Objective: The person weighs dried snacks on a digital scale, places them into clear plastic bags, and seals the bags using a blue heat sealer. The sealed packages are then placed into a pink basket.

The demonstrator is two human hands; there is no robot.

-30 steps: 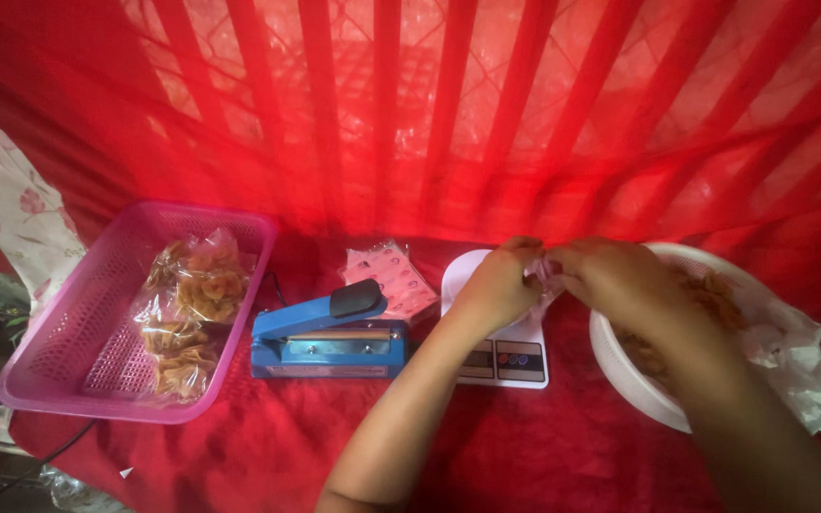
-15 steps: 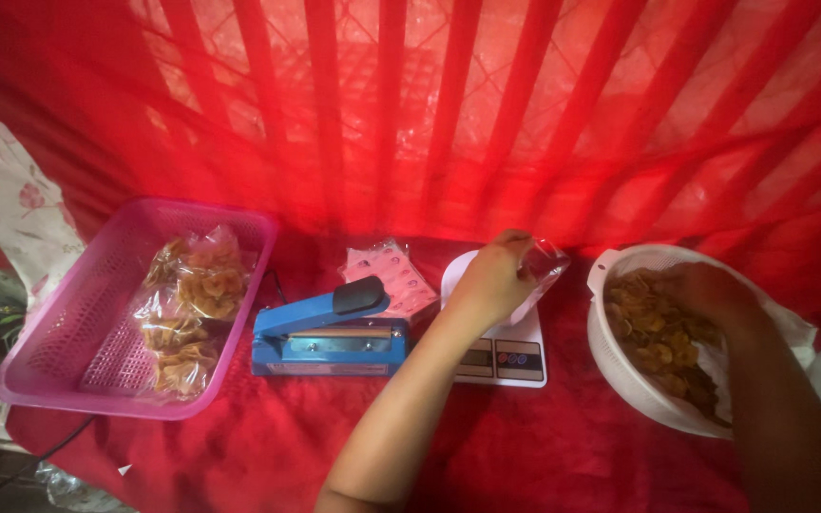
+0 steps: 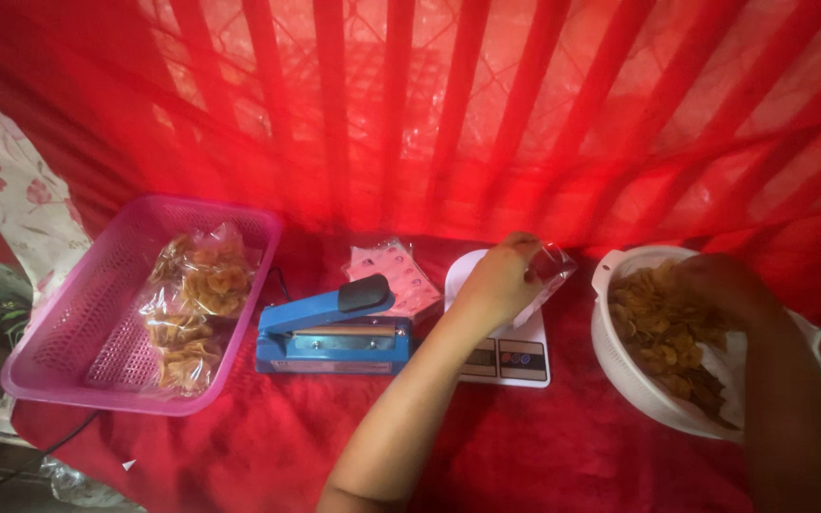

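Head view: left hand [image 3: 498, 280] grips clear bag [image 3: 548, 271]; right hand [image 3: 719, 285], grip unclear, in chip-filled bowl [image 3: 620, 366].

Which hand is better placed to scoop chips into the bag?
Right. The right hand is already in the white bowl on the chips. The left hand holds the clear bag above the scale, so it is likely occupied.

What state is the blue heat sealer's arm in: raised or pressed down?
Raised. The blue heat sealer shows its arm angled up above the base, with a gap beneath; neither hand touches it.
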